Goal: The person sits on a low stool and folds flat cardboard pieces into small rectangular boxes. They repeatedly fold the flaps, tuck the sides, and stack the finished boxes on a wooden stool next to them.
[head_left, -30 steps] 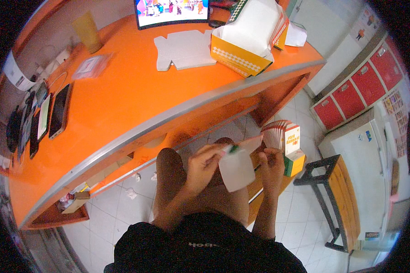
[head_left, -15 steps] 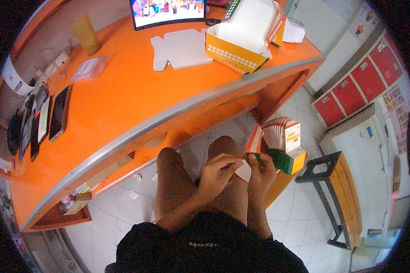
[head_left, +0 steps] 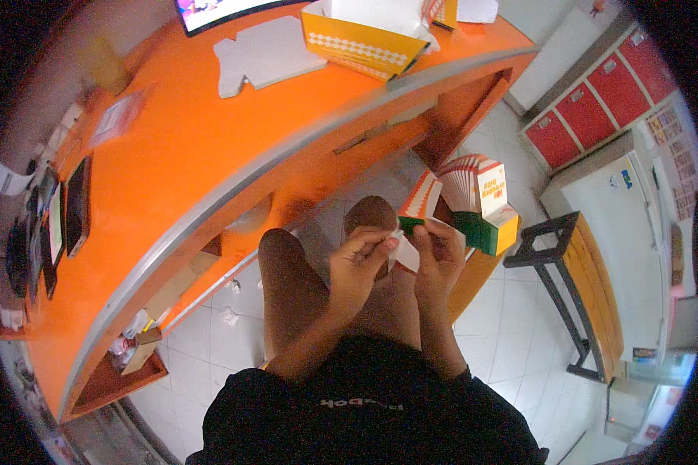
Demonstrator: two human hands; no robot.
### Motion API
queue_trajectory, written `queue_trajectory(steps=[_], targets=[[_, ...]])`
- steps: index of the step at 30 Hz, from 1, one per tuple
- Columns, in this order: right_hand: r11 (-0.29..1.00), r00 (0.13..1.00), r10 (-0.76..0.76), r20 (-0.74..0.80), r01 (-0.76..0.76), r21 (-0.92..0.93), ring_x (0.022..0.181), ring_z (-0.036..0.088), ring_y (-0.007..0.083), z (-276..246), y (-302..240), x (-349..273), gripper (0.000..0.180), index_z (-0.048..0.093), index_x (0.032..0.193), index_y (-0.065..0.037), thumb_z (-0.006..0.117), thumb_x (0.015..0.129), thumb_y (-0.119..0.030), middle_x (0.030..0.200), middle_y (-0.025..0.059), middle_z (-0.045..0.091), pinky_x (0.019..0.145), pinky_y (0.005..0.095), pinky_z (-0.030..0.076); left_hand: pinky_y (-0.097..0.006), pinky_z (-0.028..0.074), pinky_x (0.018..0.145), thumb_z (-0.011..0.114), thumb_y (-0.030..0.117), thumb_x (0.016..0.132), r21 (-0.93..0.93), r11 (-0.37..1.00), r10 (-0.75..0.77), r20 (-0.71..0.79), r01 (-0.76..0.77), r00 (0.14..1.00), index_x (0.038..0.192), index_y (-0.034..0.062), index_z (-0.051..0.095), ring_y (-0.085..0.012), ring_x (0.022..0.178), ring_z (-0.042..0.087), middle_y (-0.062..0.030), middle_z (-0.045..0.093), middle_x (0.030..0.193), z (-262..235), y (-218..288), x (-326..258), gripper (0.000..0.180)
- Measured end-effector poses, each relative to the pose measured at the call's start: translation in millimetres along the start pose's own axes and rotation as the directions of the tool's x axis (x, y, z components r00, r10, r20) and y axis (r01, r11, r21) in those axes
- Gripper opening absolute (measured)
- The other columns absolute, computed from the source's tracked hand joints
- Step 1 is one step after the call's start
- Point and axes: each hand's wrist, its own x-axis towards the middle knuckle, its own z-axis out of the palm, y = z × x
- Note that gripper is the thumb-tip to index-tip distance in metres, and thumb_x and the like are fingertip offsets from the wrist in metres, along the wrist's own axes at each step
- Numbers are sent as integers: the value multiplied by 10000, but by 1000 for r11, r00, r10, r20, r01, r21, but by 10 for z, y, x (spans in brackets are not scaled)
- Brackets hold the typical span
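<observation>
In my closed right hand is a folded card carton, patterned red and white with a green end and a white panel hanging below. My left hand is closed in a pinch at the carton's near left edge. A small white piece shows at its fingertips; whether it is loose or part of the carton cannot be made out. Both hands are over my lap. Just beyond the right hand, a fanned stack of similar red-and-white cartons stands by a green and yellow box.
An orange curved desk spans the left and front, bearing a flat grey-white card, a yellow open box and a black phone-like device. At right is a wooden bench. White scraps lie on the tiled floor.
The view has shifted, so the desk items sit higher in the picture. The white piece shows more plainly at my left fingertips. My right hand keeps its hold on the carton.
</observation>
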Motion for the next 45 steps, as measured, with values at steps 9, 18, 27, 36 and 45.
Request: queue_trajectory(steps=[9,18,27,36,45], targets=[[937,966,-121,231,187,-295,820,626,187,-2,6,16,198,638,971,-5,643,777,35,906,121,637,713,266,504,-249,422,811,688,47,788,-128,992,-22,9,23,1000,907,-4,676,-137,887,547,-49,587,885,-56,-128,52,130],[871,898,-349,267,416,-263,946,607,294,182,-58,-20,272,582,1054,-24,595,787,28,1033,163,593,807,348,509,-335,328,990,579,81,871,319,865,387,66,-386,920,1133,-19,573,-249,1165,419,-169,430,1245,77,-101,-27,281],[979,879,186,438,-202,-11,912,591,167,25,204,-15,221,524,1049,-27,580,840,12,1006,95,583,792,268,481,-293,472,684,613,253,877,241,965,116,-58,-99,992,899,31,587,-148,732,587,-93,611,769,67,-163,252,225],[569,885,118,451,312,-761,871,604,361,-429,117,120,293,578,1101,-60,571,858,-224,997,192,610,788,441,485,-236,363,518,604,200,887,286,901,404,-275,-327,873,718,28,484,-75,577,429,4,456,614,-251,-222,650,269],[874,934,-2,356,174,-454,987,586,289,-601,223,82,352,555,1168,-38,527,901,-266,1043,169,609,855,376,443,-280,470,779,656,310,829,-341,758,-542,145,556,828,1133,61,559,-160,863,588,-49,604,1017,-333,-779,954,406]])
